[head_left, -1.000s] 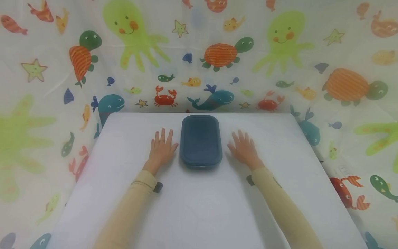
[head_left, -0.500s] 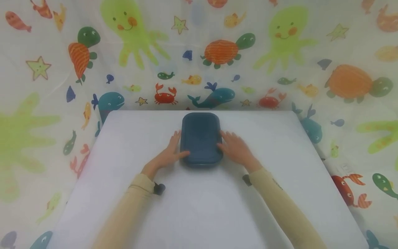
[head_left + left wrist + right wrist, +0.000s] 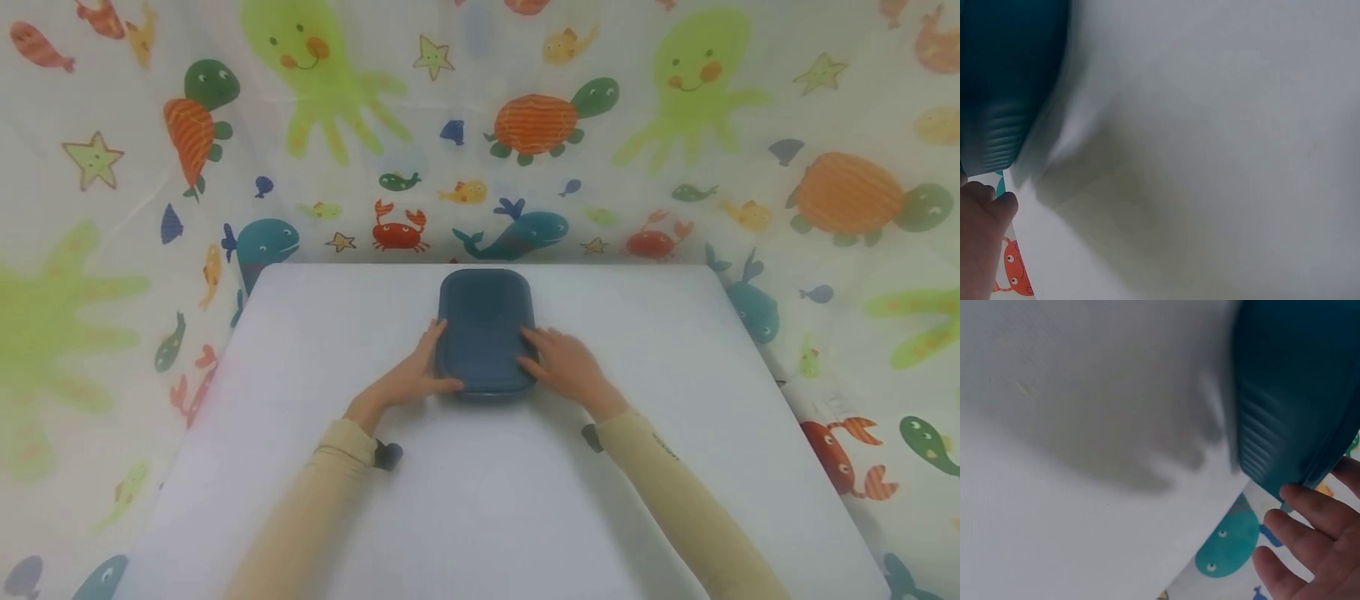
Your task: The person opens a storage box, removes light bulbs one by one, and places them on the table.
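Note:
A dark blue rectangular lidded food container (image 3: 486,325) stands near the back of the white table, with ridged side walls in the wrist views. My left hand (image 3: 405,377) is at its left side, fingertips at the upper edge and thumb reaching over the near left corner. My right hand (image 3: 573,365) is on the opposite side, its index finger and thumb on the lid's right edge. In the right wrist view, the other fingers (image 3: 1300,540) are spread, and one tip meets the rim. Only part of the left hand's fingers (image 3: 988,203) shows in the left wrist view.
The white table (image 3: 480,500) reaches from the near side to its back edge just behind the container. A curtain (image 3: 480,108) printed with sea animals hangs behind the table and on both sides. Each wrist carries a small dark camera (image 3: 388,456).
Both hands have come inward from lying flat with spread fingers beside the container, and now touch its sides and lid. The container stands in the same place on the table.

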Tool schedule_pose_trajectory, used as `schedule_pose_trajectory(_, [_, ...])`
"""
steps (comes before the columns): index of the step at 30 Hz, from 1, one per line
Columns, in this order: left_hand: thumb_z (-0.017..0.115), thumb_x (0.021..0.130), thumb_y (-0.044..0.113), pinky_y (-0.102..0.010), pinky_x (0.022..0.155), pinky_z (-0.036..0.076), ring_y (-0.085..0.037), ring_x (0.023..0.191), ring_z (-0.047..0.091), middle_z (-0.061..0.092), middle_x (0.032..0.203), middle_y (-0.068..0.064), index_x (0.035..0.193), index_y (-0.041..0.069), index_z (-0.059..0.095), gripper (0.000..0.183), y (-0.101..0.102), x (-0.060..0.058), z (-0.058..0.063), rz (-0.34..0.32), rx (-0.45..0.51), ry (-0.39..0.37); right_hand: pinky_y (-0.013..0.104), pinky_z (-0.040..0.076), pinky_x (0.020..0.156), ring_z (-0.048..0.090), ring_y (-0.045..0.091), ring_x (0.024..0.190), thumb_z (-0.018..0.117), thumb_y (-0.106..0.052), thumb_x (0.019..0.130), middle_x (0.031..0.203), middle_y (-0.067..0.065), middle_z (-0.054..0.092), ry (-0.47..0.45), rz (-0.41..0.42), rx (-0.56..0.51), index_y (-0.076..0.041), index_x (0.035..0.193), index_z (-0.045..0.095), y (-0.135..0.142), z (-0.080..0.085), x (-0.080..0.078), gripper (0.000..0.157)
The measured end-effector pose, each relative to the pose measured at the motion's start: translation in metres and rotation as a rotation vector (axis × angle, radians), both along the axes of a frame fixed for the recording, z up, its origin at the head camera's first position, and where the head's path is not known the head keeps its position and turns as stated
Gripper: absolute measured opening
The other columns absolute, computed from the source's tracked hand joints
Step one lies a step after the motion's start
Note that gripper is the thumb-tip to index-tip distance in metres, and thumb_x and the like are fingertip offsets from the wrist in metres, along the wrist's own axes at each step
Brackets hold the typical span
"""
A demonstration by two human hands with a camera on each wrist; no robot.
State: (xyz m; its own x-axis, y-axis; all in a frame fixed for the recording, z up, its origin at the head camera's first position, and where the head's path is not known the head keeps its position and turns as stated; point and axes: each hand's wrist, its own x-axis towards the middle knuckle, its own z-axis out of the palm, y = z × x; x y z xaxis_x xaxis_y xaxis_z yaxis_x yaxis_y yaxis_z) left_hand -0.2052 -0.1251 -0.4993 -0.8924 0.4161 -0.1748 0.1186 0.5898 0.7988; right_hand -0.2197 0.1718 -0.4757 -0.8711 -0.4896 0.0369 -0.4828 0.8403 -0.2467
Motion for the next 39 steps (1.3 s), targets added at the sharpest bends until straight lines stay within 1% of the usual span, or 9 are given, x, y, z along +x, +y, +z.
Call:
schedule_pose_trajectory(6, [0.078,0.078,0.051,-0.050,0.118,0.010,-0.023,0.149,-0.008,-0.015,0.163,-0.006,0.157,0.026,-0.005,0.117,-0.0007,-0.0002,-0.0012,-0.007,0.007,-0.013,0.052,0.039,0.104,0.050,0.039,0.127,0.057,-0.038,0.098,0.137,0.022,0.054,0.024,0.015,-0.025,-0.006,0.140,0.052,-0.0011,0.0007,0.0018,0.054])
schedule_pose_trajectory(9, [0.079,0.078,0.049,-0.050,0.118,0.010,-0.023,0.149,-0.008,-0.016,0.162,-0.004,0.158,0.026,-0.004,0.117,-0.0006,-0.0002,-0.0011,-0.012,0.006,-0.025,0.053,0.038,0.105,0.047,0.040,0.129,0.059,-0.038,0.097,0.138,0.024,0.052,0.026,0.021,-0.034,-0.004,0.140,0.052,-0.0009,0.0002,0.0022,0.055])
schedule_pose_trajectory(13, [0.080,0.077,0.049,-0.049,0.118,0.010,-0.023,0.149,-0.007,-0.016,0.162,-0.004,0.157,0.027,-0.004,0.118,0.0004,-0.0009,0.0001,-0.013,-0.001,-0.033,0.054,0.037,0.106,0.041,0.043,0.133,0.061,-0.042,0.095,0.142,0.028,0.046,0.003,0.031,-0.041,-0.002,0.142,0.048,0.0005,-0.0003,0.0012,0.063])
schedule_pose_trajectory(16, [0.081,0.077,0.048,-0.048,0.118,0.010,-0.022,0.149,-0.006,-0.015,0.162,-0.003,0.157,0.027,-0.004,0.119,0.0015,-0.0018,0.0002,-0.008,-0.006,-0.036,0.054,0.036,0.107,0.037,0.043,0.136,0.060,-0.050,0.093,0.146,0.030,0.039,-0.031,0.033,-0.031,-0.001,0.146,0.042,0.0022,-0.0022,0.0008,0.074])
schedule_pose_trajectory(20, [0.082,0.077,0.041,-0.048,0.118,0.010,-0.022,0.149,-0.005,-0.016,0.162,-0.002,0.157,0.025,-0.005,0.120,0.0033,-0.0031,-0.0018,-0.006,0.005,-0.036,0.053,0.035,0.109,0.032,0.042,0.139,0.062,-0.058,0.088,0.151,0.030,0.031,-0.085,0.041,-0.044,-0.003,0.151,0.033,0.0043,-0.0031,0.0014,0.089])
schedule_pose_trajectory(23, [0.083,0.077,0.040,-0.047,0.118,0.011,-0.022,0.149,-0.005,-0.016,0.162,-0.002,0.157,0.025,-0.006,0.121,0.0039,-0.0037,-0.0041,-0.006,0.015,-0.037,0.052,0.033,0.110,0.029,0.042,0.140,0.068,-0.059,0.084,0.153,0.030,0.026,-0.117,0.056,-0.076,-0.002,0.152,0.029,0.0051,-0.0016,0.0026,0.097])
schedule_pose_trajectory(25, [0.083,0.076,0.042,-0.046,0.118,0.011,-0.021,0.149,-0.004,-0.017,0.162,-0.001,0.157,0.026,-0.007,0.122,0.0038,-0.0042,-0.0055,-0.004,0.017,-0.038,0.052,0.032,0.110,0.028,0.042,0.141,0.071,-0.058,0.081,0.154,0.031,0.024,-0.124,0.067,-0.084,-0.002,0.153,0.027,0.0054,-0.0012,0.0033,0.101])
schedule_pose_trajectory(29, [0.085,0.074,0.044,-0.047,0.118,0.012,-0.022,0.149,-0.003,-0.017,0.162,-0.002,0.157,0.025,-0.006,0.125,0.0032,-0.0047,-0.0071,-0.008,0.032,-0.028,0.052,0.033,0.109,0.030,0.043,0.140,0.075,-0.055,0.079,0.154,0.032,0.022,-0.124,0.081,-0.093,0.000,0.153,0.025,0.0055,-0.0022,0.0043,0.105])
schedule_pose_trajectory(39, [0.084,0.073,0.047,-0.046,0.118,0.013,-0.020,0.149,-0.003,-0.017,0.161,0.000,0.157,0.027,-0.007,0.125,0.0013,-0.0045,-0.0075,-0.009,0.048,-0.018,0.050,0.033,0.110,0.030,0.041,0.140,0.073,-0.058,0.079,0.156,0.029,0.020,-0.122,0.081,-0.096,-0.001,0.154,0.023,0.0047,-0.0059,0.0040,0.107])
